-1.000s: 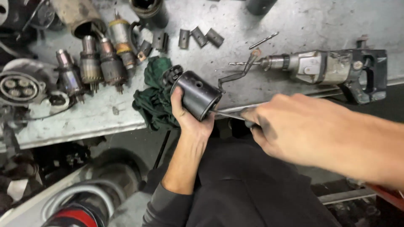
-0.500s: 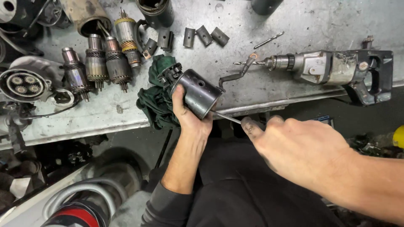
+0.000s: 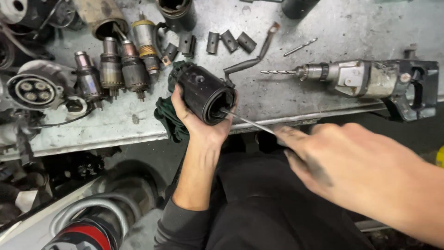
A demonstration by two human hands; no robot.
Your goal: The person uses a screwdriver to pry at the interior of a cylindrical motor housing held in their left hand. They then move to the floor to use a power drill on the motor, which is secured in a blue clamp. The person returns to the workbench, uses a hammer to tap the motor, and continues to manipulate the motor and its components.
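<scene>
At the near edge of the grey metal tabletop (image 3: 351, 28), left hand (image 3: 199, 122) grips a black cylindrical motor housing (image 3: 203, 92), fingers (image 3: 179, 103) clenched round its body, open end tilted toward the person. Right hand (image 3: 356, 162) pinches a thin metal rod (image 3: 247, 122) between the fingertips; rod's tip sits at the housing's open mouth, touching the rim or just inside, cannot tell which. Dark green rag (image 3: 167, 121) lies under and behind the left hand, hanging over the tabletop edge. Row of small armatures (image 3: 113, 69) stands to the left of the housing. Electric drill (image 3: 370, 81) lies on its side to the right, bit pointing left. Three short dark curved pieces (image 3: 229, 41) lie beyond the housing, with a loose drill bit (image 3: 300, 46) near them.
</scene>
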